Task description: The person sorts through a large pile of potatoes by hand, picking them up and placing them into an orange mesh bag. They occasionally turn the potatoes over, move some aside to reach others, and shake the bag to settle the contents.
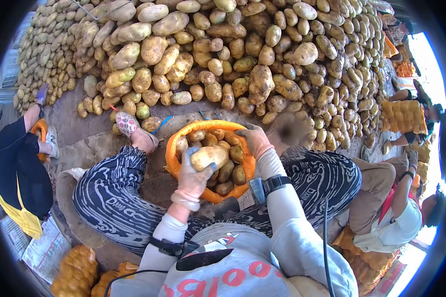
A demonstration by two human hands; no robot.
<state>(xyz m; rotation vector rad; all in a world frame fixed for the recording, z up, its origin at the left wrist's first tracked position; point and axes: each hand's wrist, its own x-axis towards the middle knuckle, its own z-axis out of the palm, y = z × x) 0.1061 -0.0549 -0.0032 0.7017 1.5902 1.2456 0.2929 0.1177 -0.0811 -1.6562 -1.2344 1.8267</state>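
Between my legs stands an orange mesh sack (172, 153) with its mouth wide and its rim rolled outward. Several potatoes (226, 172) fill it to near the top. My left hand (192, 175), in a dirty light glove, grips a large pale potato (209, 157) over the sack's mouth. At the far right rim is my right hand (256, 141), also gloved, its fingers curled over the orange edge. The thumb side of that hand is partly hidden by the rim.
A large heap of potatoes (262, 81) spreads ahead, with loose ones at its near edge. A person (20, 163) sits at left, another person (394, 213) at right. Filled orange sacks (74, 272) stand behind on the left; someone farther right handles a full sack (404, 117).
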